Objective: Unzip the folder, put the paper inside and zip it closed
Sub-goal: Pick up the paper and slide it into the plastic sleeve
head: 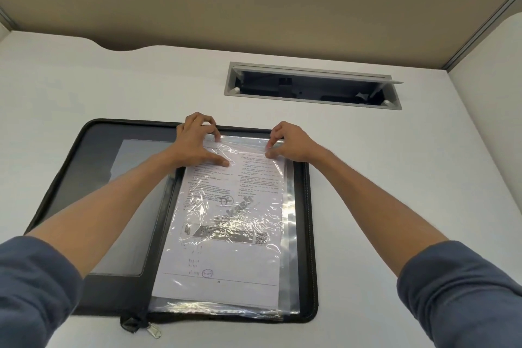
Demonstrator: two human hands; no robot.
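Both hands at the far edge of the open folder, working the clear plastic sleeve. Left hand [197, 140] with fingers curled, fingertips pinching the sleeve's top edge and thumb pressed flat on the plastic over the paper. Right hand [288, 141] likewise curled, pinching the same top edge between thumb and fingertips near the sleeve's right corner. Forearms bare, blue sleeves [36, 285] pushed up toward the elbows.

Beneath the hands, the printed paper [226, 220] inside the clear sleeve [288, 206], crinkled and glinting, on the right half of the folder. Printed text, a grey banner and a QR code visible through the plastic; handwritten marks near the bottom.

Black folder [93, 133] unzipped and spread flat on the white surface [113, 87], a clear window pocket on its left half. Zipper pull [154, 332] lying at the near edge, just off the spine.

Farther back, an open grey cable hatch [313, 87] set into the surface, and beige partition panels [254, 3] beyond.
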